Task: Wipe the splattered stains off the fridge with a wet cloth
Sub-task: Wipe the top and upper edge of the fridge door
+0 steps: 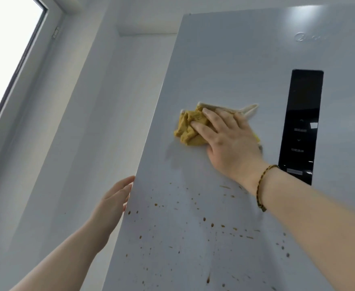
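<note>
The pale grey fridge door [225, 66] fills the right of the view. My right hand [229, 141] presses a bunched yellow cloth [190, 128] flat against the door, left of the black control panel [300, 124]. Brown splattered stains [193, 225] dot the door below the cloth, spread from the left edge to under my right forearm. My left hand [113, 202] rests with fingers apart on the door's left edge, lower down. A braided bracelet [261, 185] circles my right wrist.
A white wall [101, 127] runs beside the fridge on the left. A window with a dark frame [8, 66] stands at the far left. A brand logo [308, 36] sits near the door's top.
</note>
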